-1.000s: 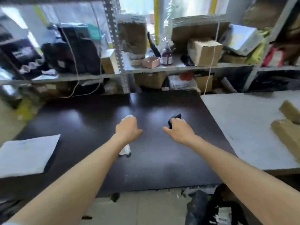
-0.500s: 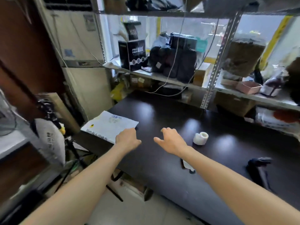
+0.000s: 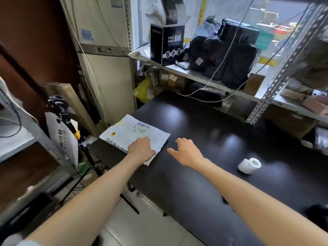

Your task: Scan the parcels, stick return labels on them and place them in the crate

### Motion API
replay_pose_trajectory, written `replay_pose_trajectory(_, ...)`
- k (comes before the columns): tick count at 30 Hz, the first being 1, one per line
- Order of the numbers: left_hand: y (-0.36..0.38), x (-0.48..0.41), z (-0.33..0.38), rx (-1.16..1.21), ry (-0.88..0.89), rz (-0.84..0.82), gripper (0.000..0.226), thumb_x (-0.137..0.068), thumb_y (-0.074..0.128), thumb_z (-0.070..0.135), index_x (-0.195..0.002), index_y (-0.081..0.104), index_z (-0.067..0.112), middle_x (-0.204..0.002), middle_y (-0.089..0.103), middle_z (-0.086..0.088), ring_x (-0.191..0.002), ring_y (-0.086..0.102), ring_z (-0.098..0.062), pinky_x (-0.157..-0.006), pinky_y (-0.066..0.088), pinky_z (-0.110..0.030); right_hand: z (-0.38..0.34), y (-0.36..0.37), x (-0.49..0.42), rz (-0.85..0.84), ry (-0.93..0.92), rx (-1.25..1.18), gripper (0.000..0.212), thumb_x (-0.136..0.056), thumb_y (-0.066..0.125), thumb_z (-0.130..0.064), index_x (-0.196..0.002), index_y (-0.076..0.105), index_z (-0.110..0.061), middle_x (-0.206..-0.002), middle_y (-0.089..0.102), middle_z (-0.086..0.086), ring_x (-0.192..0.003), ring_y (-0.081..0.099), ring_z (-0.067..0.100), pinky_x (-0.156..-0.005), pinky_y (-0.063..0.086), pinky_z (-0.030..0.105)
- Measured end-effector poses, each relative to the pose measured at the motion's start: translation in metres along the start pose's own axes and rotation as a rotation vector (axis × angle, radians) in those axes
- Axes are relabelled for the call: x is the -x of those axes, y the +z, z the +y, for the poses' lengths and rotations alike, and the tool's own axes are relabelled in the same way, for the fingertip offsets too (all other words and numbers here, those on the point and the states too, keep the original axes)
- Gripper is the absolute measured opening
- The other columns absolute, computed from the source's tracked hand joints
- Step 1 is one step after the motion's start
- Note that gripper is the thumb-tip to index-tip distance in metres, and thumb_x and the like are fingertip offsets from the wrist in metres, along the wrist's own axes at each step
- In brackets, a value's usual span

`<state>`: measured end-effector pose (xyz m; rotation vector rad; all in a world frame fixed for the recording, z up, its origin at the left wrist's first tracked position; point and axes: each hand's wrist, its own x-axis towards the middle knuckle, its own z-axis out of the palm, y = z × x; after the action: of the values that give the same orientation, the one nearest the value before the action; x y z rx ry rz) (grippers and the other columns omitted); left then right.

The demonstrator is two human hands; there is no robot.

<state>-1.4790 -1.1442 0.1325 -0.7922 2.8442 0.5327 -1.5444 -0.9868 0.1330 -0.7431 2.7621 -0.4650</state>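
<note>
Floppy, probably light parcel (image 3: 134,131) is gripped at its near corner by left hand (image 3: 141,148); right hand (image 3: 188,153) relaxed, empty.

Tabletop (image 3: 204,125) open between parcel (image 3: 134,130) and, seemingly, label roll (image 3: 249,165); shelf post (image 3: 276,80) behind.

Pretty clearly the back room of a small online seller or parcel depot, basically a packing and shipping corner, not a home. Slotted-angle metal shelving (image 3: 276,82) runs along the back, crammed with small cardboard boxes (image 3: 170,79), black plastic-wrapped bundles (image 3: 225,55) and a retail box (image 3: 173,45) printed FULL FACE MASK. A printed white mailer bag (image 3: 134,130) lies at the corner of the dark tabletop (image 3: 204,139), with a white roll (image 3: 249,166) of labels or tape further along. A long flat carton (image 3: 74,107) leans on the left, loose cables (image 3: 209,80) droop across the shelves, and the floor (image 3: 142,228) is plain tile.
</note>
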Motion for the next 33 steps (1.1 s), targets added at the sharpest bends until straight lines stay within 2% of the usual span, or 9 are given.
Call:
replay_pose_trajectory(6,-0.004,-0.055,-0.025,0.058,-0.132,0.006,0.033,-0.088,0.060,0.030,-0.115,0.055,0.012,-0.116,0.061,-0.008,-0.106,0.058,-0.029,-0.075,0.040,-0.032,-0.014,0.009,-0.085,-0.075,-0.103,-0.002,0.047,-0.093,0.052,-0.042,-0.119,0.053,-0.003,-0.120,0.056,0.011,-0.115,0.046,0.030,-0.087,0.044,0.038)
replay_pose_trajectory(11,0.003,-0.090,-0.052,0.265,-0.307,0.046,0.030,-0.086,0.061,0.026,-0.111,0.056,0.011,-0.113,0.061,-0.006,-0.101,0.058,-0.028,-0.072,0.040,-0.030,-0.026,0.018,-0.145,-0.165,-0.131,0.004,0.031,-0.092,0.055,-0.037,-0.084,0.042,-0.011,-0.097,0.045,0.005,-0.093,0.041,0.025,-0.071,0.035,0.033)
replay_pose_trajectory(16,0.026,-0.126,-0.088,0.609,-0.689,0.237,0.054,-0.083,0.066,0.020,-0.131,0.046,0.001,-0.136,0.047,-0.016,-0.124,0.044,-0.036,-0.082,0.039,-0.035,-0.034,0.044,-0.199,-0.209,-0.157,-0.020,0.032,-0.093,0.057,-0.037,-0.096,0.042,-0.009,-0.105,0.049,0.010,-0.096,0.044,0.026,-0.073,0.037,0.033)
replay_pose_trajectory(19,0.039,-0.144,-0.097,0.761,-0.945,0.263,0.078,-0.079,0.077,0.025,-0.135,0.029,-0.002,-0.142,0.030,-0.021,-0.129,0.034,-0.039,-0.082,0.037,-0.040,-0.040,0.064,-0.228,-0.192,-0.109,-0.081,0.041,-0.094,0.059,-0.037,-0.114,0.048,-0.003,-0.115,0.051,0.013,-0.108,0.048,0.031,-0.077,0.040,0.034)
replay_pose_trajectory(21,0.048,-0.154,-0.100,0.948,-1.030,0.263,0.088,-0.076,0.082,0.026,-0.136,0.024,-0.002,-0.145,0.026,-0.021,-0.131,0.033,-0.037,-0.088,0.039,-0.042,-0.044,0.078,-0.245,-0.186,-0.080,-0.119,0.048,-0.093,0.059,-0.040,-0.119,0.046,-0.002,-0.118,0.049,0.013,-0.110,0.046,0.032,-0.081,0.042,0.037)
replay_pose_trajectory(24,0.065,-0.165,-0.110,1.164,-1.027,0.310,0.084,-0.074,0.085,0.026,-0.131,0.029,-0.001,-0.138,0.037,-0.014,-0.118,0.047,-0.031,-0.084,0.043,-0.038,-0.051,0.102,-0.265,-0.179,-0.032,-0.209,0.052,-0.092,0.059,-0.045,-0.116,0.046,-0.001,-0.118,0.049,0.014,-0.111,0.045,0.033,-0.084,0.040,0.039)
replay_pose_trajectory(27,0.083,-0.165,-0.123,1.347,-0.915,0.337,0.062,-0.073,0.085,0.017,-0.122,0.050,-0.002,-0.121,0.061,-0.009,-0.106,0.063,-0.027,-0.085,0.054,-0.039,-0.050,0.129,-0.265,-0.084,-0.012,-0.192,0.056,-0.089,0.061,-0.050,-0.119,0.050,-0.003,-0.117,0.048,0.011,-0.112,0.042,0.030,-0.089,0.037,0.036)
replay_pose_trajectory(30,0.089,-0.159,-0.125,1.319,-0.831,0.367,0.044,-0.075,0.083,0.019,-0.109,0.058,0.006,-0.099,0.069,0.000,-0.086,0.067,-0.016,-0.068,0.052,-0.028,-0.044,0.145,-0.261,0.012,-0.013,-0.248,0.059,-0.085,0.064,-0.054,-0.121,0.052,-0.008,-0.112,0.048,0.006,-0.104,0.040,0.023,-0.086,0.034,0.030)
replay_pose_trajectory(33,0.090,-0.155,-0.119,1.213,-0.751,0.415,0.041,-0.081,0.078,0.028,-0.110,0.049,0.018,-0.097,0.060,0.014,-0.082,0.057,0.002,-0.062,0.042,-0.020,-0.042,0.141,-0.269,-0.049,0.045,-0.390,0.037,-0.078,0.074,-0.049,-0.087,0.056,-0.018,-0.096,0.054,0.004,-0.095,0.048,0.026,-0.075,0.035,0.031)
